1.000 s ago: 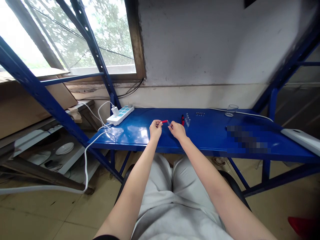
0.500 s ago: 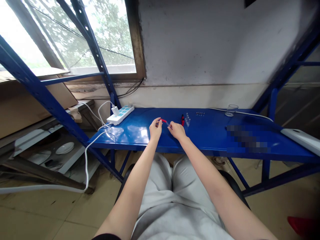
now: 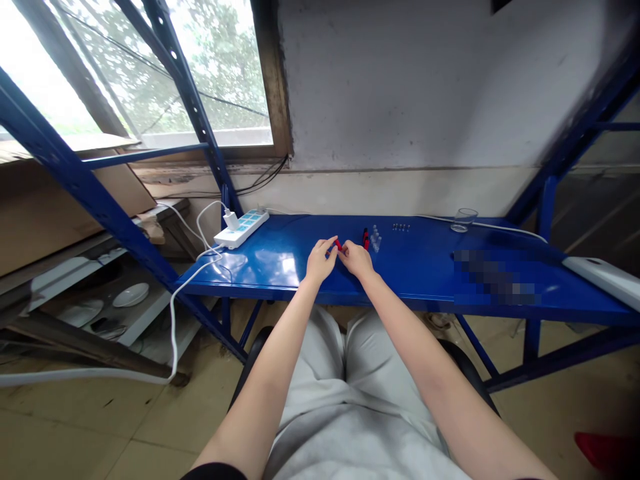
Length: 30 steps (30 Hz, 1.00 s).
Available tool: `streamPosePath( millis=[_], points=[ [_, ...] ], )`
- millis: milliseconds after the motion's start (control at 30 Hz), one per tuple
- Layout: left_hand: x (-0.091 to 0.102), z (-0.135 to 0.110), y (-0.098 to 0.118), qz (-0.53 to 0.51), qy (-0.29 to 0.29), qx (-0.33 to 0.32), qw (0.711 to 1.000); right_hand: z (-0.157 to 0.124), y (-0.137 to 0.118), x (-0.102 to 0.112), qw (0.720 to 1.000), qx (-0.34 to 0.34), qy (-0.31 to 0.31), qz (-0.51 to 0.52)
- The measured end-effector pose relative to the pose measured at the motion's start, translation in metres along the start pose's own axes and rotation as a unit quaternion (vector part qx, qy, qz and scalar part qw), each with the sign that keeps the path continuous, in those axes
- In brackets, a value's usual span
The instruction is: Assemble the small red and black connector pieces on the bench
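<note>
Close together over the blue table, my left hand [image 3: 321,261] and my right hand [image 3: 357,260] meet at a small, slim red piece [image 3: 338,244]. Fingers of the left hand pinch it from the left, while the right hand's closed fingertips grip its lower right end. Its exact kind is too small to make out, and the fingers hide part of it. Just beyond my right hand lie red and black pieces [image 3: 366,240], beside several small clear plastic pieces [image 3: 376,239].
Several tiny metallic parts [image 3: 401,227] lie in a row farther back. A clear glass [image 3: 464,219] stands at the back right, near a blurred-out dark object [image 3: 493,277]. On the left, a white power strip [image 3: 241,229] trails a cable over the edge of the blue table [image 3: 420,267].
My left hand has shifted right, closer to my right hand. The red piece, earlier stretched between both hands with a clear section showing, is now more covered by fingers.
</note>
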<state>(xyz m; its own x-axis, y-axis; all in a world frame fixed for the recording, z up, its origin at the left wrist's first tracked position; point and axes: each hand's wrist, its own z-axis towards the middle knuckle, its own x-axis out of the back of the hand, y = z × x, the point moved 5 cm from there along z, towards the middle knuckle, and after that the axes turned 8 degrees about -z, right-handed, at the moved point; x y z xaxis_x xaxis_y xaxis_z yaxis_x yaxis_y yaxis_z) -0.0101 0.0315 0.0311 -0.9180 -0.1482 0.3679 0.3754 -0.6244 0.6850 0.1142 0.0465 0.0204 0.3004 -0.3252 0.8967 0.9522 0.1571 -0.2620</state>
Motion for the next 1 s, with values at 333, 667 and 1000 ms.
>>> streamPosePath(
  millis=[333, 667, 1000],
  points=[
    [0.002, 0.0, 0.0, 0.007, 0.016, -0.022, 1.0, 0.001, 0.005, -0.002, 0.998, -0.002, 0.032, 0.058],
    [0.002, 0.004, -0.023, -0.117, 0.061, 0.118, 0.984, -0.001, -0.001, 0.001, 0.995, 0.048, 0.064, 0.06],
    [-0.002, 0.005, -0.037, -0.115, 0.032, 0.12, 0.985, -0.007, -0.01, 0.011, 0.987, 0.088, 0.1, 0.087]
  ],
)
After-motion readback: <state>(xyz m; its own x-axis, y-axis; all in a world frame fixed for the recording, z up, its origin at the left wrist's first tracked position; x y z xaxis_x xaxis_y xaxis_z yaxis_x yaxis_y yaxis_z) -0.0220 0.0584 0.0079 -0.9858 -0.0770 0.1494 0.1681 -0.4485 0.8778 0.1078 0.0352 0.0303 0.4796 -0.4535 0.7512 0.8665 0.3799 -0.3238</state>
